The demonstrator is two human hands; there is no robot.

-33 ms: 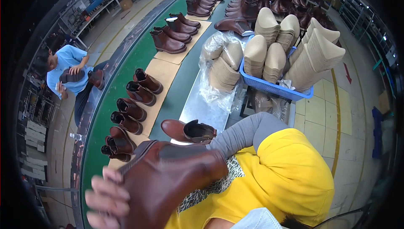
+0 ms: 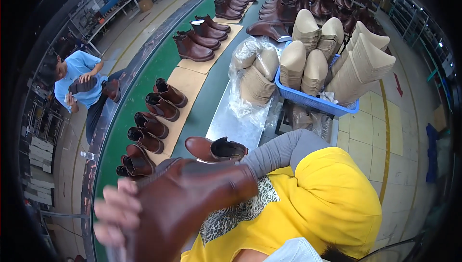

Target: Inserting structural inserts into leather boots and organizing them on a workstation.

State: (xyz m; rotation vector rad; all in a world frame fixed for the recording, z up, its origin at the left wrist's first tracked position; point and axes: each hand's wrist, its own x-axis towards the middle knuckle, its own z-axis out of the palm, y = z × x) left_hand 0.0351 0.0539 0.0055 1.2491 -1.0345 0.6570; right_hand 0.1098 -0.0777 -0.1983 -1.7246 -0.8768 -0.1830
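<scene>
Above the counter's (image 2: 115, 141) near edge, a glossy brown boot (image 2: 192, 194) is gripped by the left hand (image 2: 117, 212), blurred fingers curled against its sole side; a ribbed grey sleeve (image 2: 272, 153) ends at the shaft, the hidden right hand's state impossible to tell. Light, even support would likely spare the smooth, rounded leather and dark side panel

our yellow top (image 2: 337, 185) and grey sleeve (image 2: 274, 155)
we wear a black-and-white patterned front panel (image 2: 236, 215) and a pale blue mask (image 2: 296, 251)
</scene>
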